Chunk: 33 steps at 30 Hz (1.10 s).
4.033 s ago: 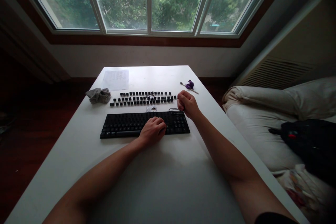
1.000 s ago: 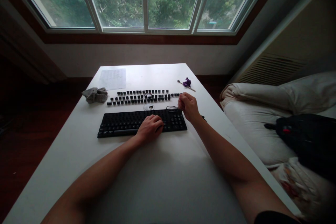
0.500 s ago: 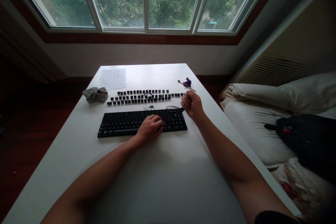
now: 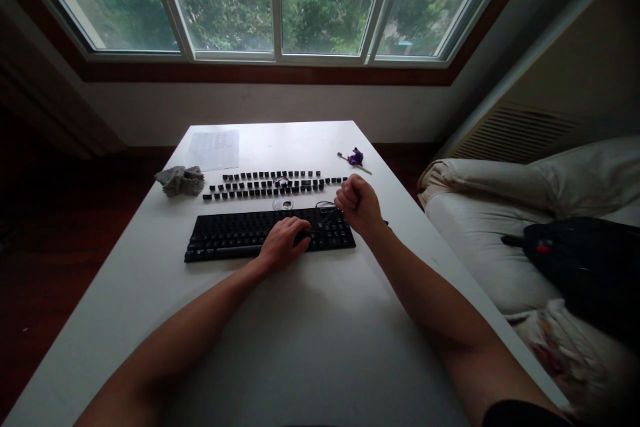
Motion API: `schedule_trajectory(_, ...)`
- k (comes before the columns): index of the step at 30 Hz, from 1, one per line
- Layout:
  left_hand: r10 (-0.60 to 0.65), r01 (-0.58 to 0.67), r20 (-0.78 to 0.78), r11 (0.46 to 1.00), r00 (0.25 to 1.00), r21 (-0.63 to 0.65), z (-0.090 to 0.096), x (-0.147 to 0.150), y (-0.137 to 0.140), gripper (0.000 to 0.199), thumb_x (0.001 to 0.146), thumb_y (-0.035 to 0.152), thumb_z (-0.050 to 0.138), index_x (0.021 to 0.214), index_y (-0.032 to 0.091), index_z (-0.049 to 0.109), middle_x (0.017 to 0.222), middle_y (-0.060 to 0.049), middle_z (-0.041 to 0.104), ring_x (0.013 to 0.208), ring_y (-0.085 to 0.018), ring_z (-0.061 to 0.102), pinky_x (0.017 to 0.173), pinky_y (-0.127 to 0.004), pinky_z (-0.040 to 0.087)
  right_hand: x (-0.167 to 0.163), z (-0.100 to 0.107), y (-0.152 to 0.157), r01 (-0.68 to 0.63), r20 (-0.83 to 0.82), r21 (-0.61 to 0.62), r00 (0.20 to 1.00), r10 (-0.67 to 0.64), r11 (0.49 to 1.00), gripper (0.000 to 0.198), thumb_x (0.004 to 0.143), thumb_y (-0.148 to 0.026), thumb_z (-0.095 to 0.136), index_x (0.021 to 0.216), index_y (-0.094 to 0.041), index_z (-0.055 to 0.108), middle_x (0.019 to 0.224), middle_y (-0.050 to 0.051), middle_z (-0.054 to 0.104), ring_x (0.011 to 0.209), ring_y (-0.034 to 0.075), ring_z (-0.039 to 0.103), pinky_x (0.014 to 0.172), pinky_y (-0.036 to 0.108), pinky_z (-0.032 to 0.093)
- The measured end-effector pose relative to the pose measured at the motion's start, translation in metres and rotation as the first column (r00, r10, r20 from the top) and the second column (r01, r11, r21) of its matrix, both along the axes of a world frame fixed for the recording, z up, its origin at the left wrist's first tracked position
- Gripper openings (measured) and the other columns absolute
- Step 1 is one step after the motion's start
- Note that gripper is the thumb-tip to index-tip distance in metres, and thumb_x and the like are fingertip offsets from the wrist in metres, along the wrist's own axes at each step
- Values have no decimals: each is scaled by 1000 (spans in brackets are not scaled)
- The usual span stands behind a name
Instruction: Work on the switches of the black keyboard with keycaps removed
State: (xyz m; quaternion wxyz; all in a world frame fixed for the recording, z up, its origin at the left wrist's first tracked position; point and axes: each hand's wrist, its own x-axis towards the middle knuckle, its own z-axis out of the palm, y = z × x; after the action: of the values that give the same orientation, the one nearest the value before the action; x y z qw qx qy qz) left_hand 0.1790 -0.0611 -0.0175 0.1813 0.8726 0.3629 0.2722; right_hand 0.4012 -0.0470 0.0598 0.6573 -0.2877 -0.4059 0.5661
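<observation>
A black keyboard point(image 4: 230, 233) lies across the white table. My left hand point(image 4: 285, 240) rests on its right half, fingers stretched over the keys and thumb apart. Above the number pad, my right hand point(image 4: 359, 203) is closed in a fist round a thin dark tool point(image 4: 327, 217). Its slim end points left over the keys, and a dark end shows past the wrist; the fist hides the middle, so its kind is unclear. Behind the keyboard, loose black keycaps point(image 4: 245, 195) stand in rows. A small clear round dish point(image 4: 283, 203) sits between rows and keyboard.
A grey cloth point(image 4: 180, 181) lies at the table's left edge, with a printed sheet point(image 4: 215, 149) behind it. Far right are a purple crumpled item point(image 4: 355, 157) and a small brush point(image 4: 347, 159). A pale sofa point(image 4: 470, 240) holding a black bag point(image 4: 575, 260) stands to the right.
My right fist has moved slightly left and turned, and the tool's thin end now reaches over the keys. My left hand has stayed nearly in place, its thumb and fingers a little wider apart.
</observation>
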Motion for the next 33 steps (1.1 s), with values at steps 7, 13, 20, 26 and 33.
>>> schedule_trajectory(7, -2, 9, 83, 997, 997, -79, 4, -2, -1, 25, 88, 28, 65, 113, 24, 64, 104, -4, 68, 98, -21, 63, 89, -36, 47, -26, 4, -17, -109, -92, 29, 989, 112, 994, 29, 84, -30, 62, 63, -20, 45, 50, -10, 21, 41, 6, 17, 41, 20, 18)
schedule_trajectory(13, 14, -4, 94, 995, 996, -99, 1, -2, 1, 21, 90, 27, 63, 111, 24, 68, 99, -4, 70, 91, -20, 64, 85, -34, 48, -30, 2, -21, -150, -90, 1, 985, 150, 989, 30, 83, -34, 62, 63, -21, 43, 50, -10, 20, 41, 6, 18, 42, 21, 20)
schedule_trajectory(20, 10, 4, 138, 995, 990, -102, 1, -2, 0, 25, 92, 25, 60, 116, 25, 68, 100, -3, 69, 89, -18, 64, 83, -32, 49, -33, 1, -22, -184, -92, -18, 979, 182, 983, 30, 83, -32, 63, 63, -20, 43, 50, -10, 21, 42, 6, 18, 42, 21, 21)
schedule_trajectory(26, 2, 29, 222, 990, 975, -136, 4, -2, 0, 25, 93, 25, 57, 115, 25, 69, 100, -4, 64, 83, -15, 62, 79, -28, 49, -33, 4, -21, -125, -62, -30, 990, 123, 992, 32, 83, -33, 63, 65, -21, 39, 50, -10, 22, 41, 6, 17, 41, 20, 20)
schedule_trajectory(33, 75, 25, 404, 971, 912, -236, 6, -7, 5, 26, 96, 25, 50, 112, 22, 70, 95, -5, 64, 80, -15, 61, 78, -28, 49, -18, 9, -20, 30, 238, 81, 970, -49, 996, 29, 90, -37, 56, 67, -22, 45, 52, -9, 27, 44, 8, 22, 44, 23, 21)
